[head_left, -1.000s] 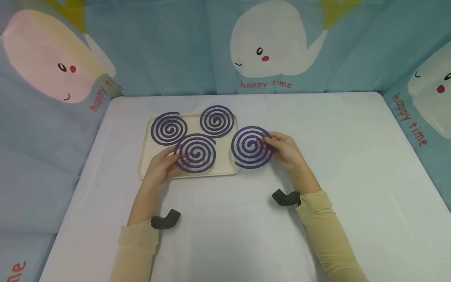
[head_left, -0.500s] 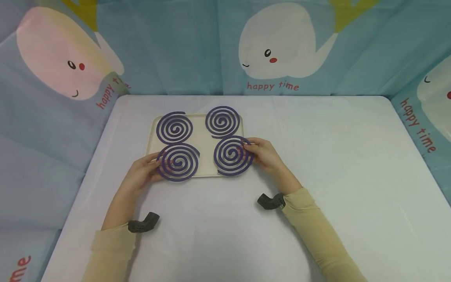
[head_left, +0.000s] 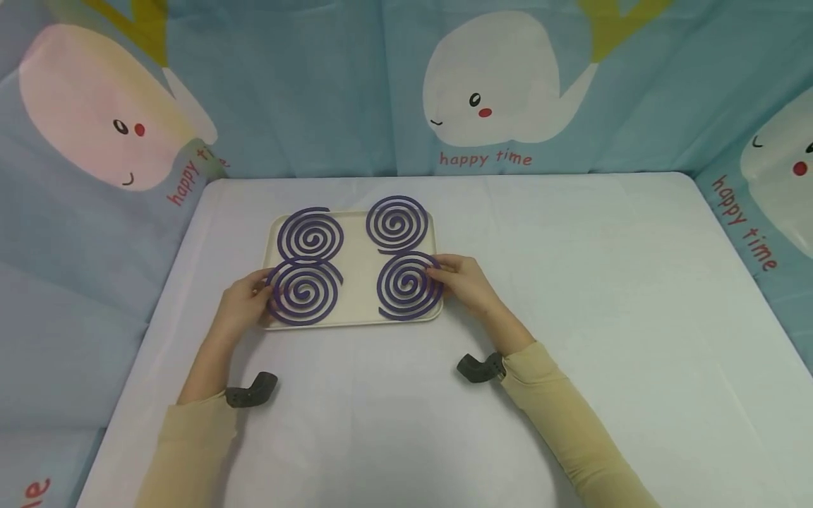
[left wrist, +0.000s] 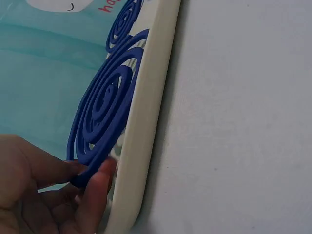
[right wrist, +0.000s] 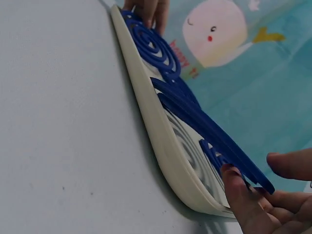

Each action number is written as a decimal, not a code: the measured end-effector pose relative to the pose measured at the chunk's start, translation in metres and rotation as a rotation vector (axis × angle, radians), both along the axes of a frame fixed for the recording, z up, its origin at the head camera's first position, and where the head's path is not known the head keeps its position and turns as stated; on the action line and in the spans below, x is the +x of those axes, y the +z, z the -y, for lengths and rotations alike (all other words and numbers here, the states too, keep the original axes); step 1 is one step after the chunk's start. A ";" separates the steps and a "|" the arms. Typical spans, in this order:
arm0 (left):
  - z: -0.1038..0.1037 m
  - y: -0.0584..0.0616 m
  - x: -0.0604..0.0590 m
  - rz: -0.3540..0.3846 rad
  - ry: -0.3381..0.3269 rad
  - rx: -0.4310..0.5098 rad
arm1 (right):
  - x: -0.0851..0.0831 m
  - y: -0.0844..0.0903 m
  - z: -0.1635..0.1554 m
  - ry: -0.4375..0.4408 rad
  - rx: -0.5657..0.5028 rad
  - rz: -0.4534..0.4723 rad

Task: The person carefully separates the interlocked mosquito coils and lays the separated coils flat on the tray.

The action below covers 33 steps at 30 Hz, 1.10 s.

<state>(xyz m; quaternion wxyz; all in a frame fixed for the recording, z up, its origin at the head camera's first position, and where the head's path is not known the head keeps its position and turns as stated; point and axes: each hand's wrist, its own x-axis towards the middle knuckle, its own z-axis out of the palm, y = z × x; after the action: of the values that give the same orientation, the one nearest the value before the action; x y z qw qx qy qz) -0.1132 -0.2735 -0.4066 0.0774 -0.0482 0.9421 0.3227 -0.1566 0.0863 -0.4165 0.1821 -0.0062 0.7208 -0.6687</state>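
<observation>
My left hand (head_left: 241, 305) pinches the left rim of the near-left mosquito coil (head_left: 306, 292), a purple-blue spiral. In the left wrist view this coil (left wrist: 105, 105) slants over the cream tray (left wrist: 146, 117), thumb on one side and a finger on the other. My right hand (head_left: 466, 282) holds the near-right mosquito coil (head_left: 409, 284) by its right edge. The right wrist view shows this coil (right wrist: 214, 129) tilted, its far edge low at the tray rim and its raised edge over curled fingers; the thumb stands slightly off it. Two more coils, far-left (head_left: 311, 238) and far-right (head_left: 396, 224), lie on the tray.
The tray stands on a white-covered table (head_left: 381, 423). Behind and at the sides hangs a blue cloth (head_left: 317, 92) with whale prints. A dark wrist camera (head_left: 252, 390) sits on the left wrist, another camera (head_left: 480, 367) on the right.
Both hands have moved left with their coils, the right one farther. The two near coils now stand over the tray's front corners; the far coils have stayed put on the tray.
</observation>
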 end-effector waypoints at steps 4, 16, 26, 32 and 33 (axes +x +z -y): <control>-0.001 0.004 -0.002 0.015 -0.030 -0.043 | 0.000 0.002 -0.004 -0.009 0.066 -0.014; -0.003 0.007 -0.001 0.009 0.023 -0.046 | -0.004 -0.008 -0.014 -0.015 0.068 -0.018; 0.013 0.000 0.006 -0.066 0.193 0.465 | -0.006 -0.013 -0.021 -0.021 -0.026 0.004; 0.028 -0.019 0.005 -0.055 0.299 0.792 | -0.005 -0.011 -0.024 -0.023 -0.026 0.022; 0.032 -0.023 0.005 -0.062 0.291 0.823 | -0.004 -0.011 -0.024 -0.020 -0.028 0.023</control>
<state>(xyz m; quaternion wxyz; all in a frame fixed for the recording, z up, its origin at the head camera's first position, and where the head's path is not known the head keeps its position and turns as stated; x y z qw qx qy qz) -0.1083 -0.3054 -0.4297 0.0157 -0.1361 0.7202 0.6801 -0.1610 0.1105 -0.4275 0.1835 0.0059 0.7095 -0.6804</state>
